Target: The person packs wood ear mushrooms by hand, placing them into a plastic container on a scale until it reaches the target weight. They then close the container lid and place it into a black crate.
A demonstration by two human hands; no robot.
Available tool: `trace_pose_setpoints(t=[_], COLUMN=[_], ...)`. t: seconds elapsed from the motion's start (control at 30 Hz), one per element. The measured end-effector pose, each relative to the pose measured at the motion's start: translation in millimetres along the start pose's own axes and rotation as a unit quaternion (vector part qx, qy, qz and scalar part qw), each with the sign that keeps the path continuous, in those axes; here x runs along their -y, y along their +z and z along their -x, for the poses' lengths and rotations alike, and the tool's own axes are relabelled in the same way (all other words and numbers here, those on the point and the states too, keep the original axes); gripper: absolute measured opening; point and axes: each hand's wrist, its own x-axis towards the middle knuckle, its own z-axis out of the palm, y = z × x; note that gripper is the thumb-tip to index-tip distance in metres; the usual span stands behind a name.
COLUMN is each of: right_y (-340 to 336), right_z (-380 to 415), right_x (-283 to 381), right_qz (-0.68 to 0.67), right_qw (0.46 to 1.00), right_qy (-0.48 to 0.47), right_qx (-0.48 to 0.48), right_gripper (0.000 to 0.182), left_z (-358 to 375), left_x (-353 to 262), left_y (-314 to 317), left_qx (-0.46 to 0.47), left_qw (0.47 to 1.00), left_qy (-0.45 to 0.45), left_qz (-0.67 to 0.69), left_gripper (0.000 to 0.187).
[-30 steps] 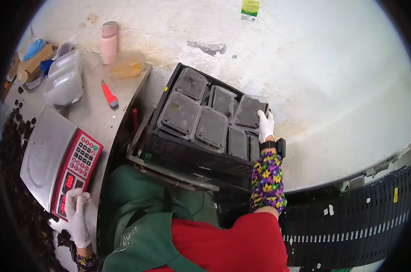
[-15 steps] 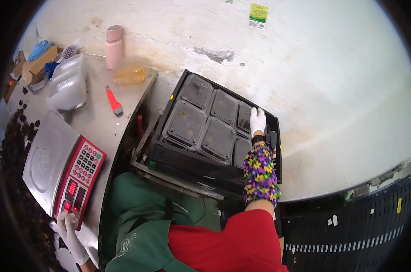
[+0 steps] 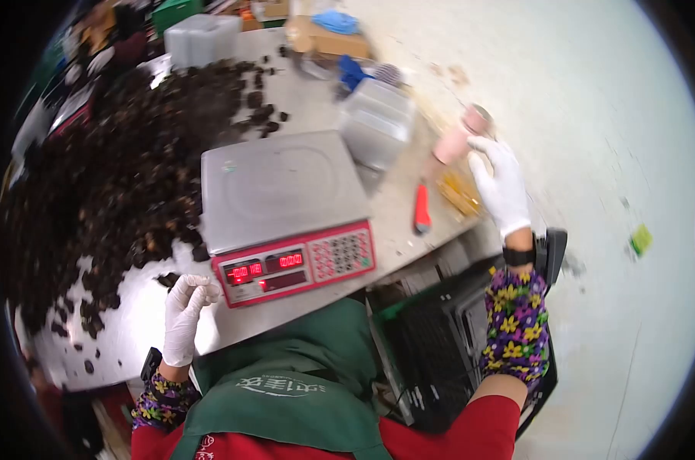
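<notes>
My left hand [image 3: 185, 318], in a white glove, is beside the lower left corner of a red scale [image 3: 297, 264] with a silver pan [image 3: 286, 188]. Its fingers are curled together, with no object visible in them. My right hand [image 3: 502, 184], also gloved, is raised by the wall with its fingers apart and nothing held. It is nearest to a pink bottle [image 3: 453, 144], whose cap is close to the fingertips. A red cutter [image 3: 422, 208] and a yellow item in clear wrapping [image 3: 460, 193] lie below the bottle. Red digits glow on the scale's display.
Many dark pieces [image 3: 125, 169] are spread over the metal table [image 3: 286, 90] at left. Clear containers [image 3: 378, 123] stand behind the scale, near a cardboard box [image 3: 328, 40]. Black crates [image 3: 432, 345] are below the table edge. Another person's gloved hand [image 3: 100, 61] is at far upper left.
The view has swung left toward the scale. My right hand has left the lidded trays in the black crate and is now near the bottle. My left hand is off the scale's front.
</notes>
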Motion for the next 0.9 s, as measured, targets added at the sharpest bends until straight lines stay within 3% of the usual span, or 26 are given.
trace_pose_setpoints(t=[0.07,0.17,0.23,0.3,0.43,0.53,0.63,0.7,0.73,0.83,0.87,0.9], right_y=[41,164,223,238,226,222,220,218,207,206,214,204], right_z=[-50,-105,-111,-108,-109,-110,-106,-104,-109,-111,-109,-112], right_x=[-2,-41,-62,-81,-88,-97,-100,-97,-72,-94,-114,-110], right_qz=[-0.004,-0.072,0.011,0.061,0.074,0.062,0.04,0.022,0.06,0.007,-0.069,-0.066], right_qw=[0.998,0.98,0.96,0.94,0.945,0.942,0.956,0.971,0.962,0.973,0.989,0.989], right_qy=[-0.021,-0.08,-0.049,-0.024,-0.003,0.07,0.063,0.073,0.122,0.119,0.089,0.09], right_qx=[0.06,0.166,0.276,0.334,0.319,0.322,0.283,0.227,0.239,0.198,0.095,0.095], right_gripper=[0.029,0.04,0.051,0.048,0.029,0.023,0.023,0.022,0.025,0.028,0.029,0.029], left_z=[12,30,46,63,71,49,19,5,-1,-12,-13,-14], left_x=[0,16,22,31,42,50,42,18,17,29,30,32], left_y=[-24,-61,-83,-109,-121,-117,-105,-94,-88,-81,-80,-79], left_qx=[-0.052,-0.154,-0.217,-0.266,-0.343,-0.311,-0.205,-0.164,-0.157,-0.152,-0.163,-0.173], left_qw=[0.998,0.988,0.976,0.964,0.939,0.94,0.95,0.869,0.867,0.861,0.855,0.85], left_qy=[-0.017,0.008,0.001,0.003,-0.029,0.007,0.077,0.133,0.139,0.162,0.157,0.15], left_qz=[-0.023,-0.019,-0.007,0.002,-0.023,-0.142,-0.225,-0.447,-0.451,-0.458,-0.466,-0.475], left_gripper=[0.013,0.016,0.018,0.018,0.015,0.018,0.027,0.038,0.043,0.045,0.044,0.042])
